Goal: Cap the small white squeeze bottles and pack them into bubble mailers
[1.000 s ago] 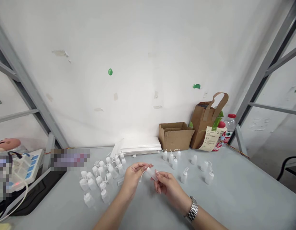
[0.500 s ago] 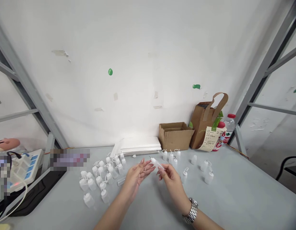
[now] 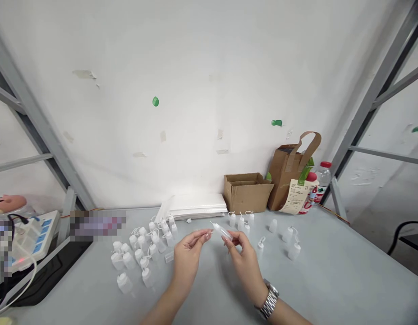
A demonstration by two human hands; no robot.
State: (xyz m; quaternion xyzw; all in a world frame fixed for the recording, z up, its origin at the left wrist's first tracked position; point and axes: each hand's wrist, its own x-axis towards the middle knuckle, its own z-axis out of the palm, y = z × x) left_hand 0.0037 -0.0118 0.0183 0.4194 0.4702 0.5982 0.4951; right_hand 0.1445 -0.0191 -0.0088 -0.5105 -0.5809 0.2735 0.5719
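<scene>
In my right hand is a small clear squeeze bottle, gripped by its body between thumb and fingers. It tilts with its white top and thin needle tip pointing up to the left. My left hand is pinched just left of that white top; whatever its fingertips hold is too small to make out. Several small white-capped bottles stand grouped to the left, many with looped straps. A clear tube-like piece lies beside my left hand, partly hidden by it. A tiny white cap rests behind my hands.
Further small bottles stand on the grey table to the right. Along the wall are white flat sheets, a cardboard box, a paper bag and a red-capped bottle. A power strip sits at left.
My left hand has gone from spread fingers to a pinch beside the bottle's top. The strap loop seen there before no longer shows. My right hand still holds the bottle in nearly the same place.
</scene>
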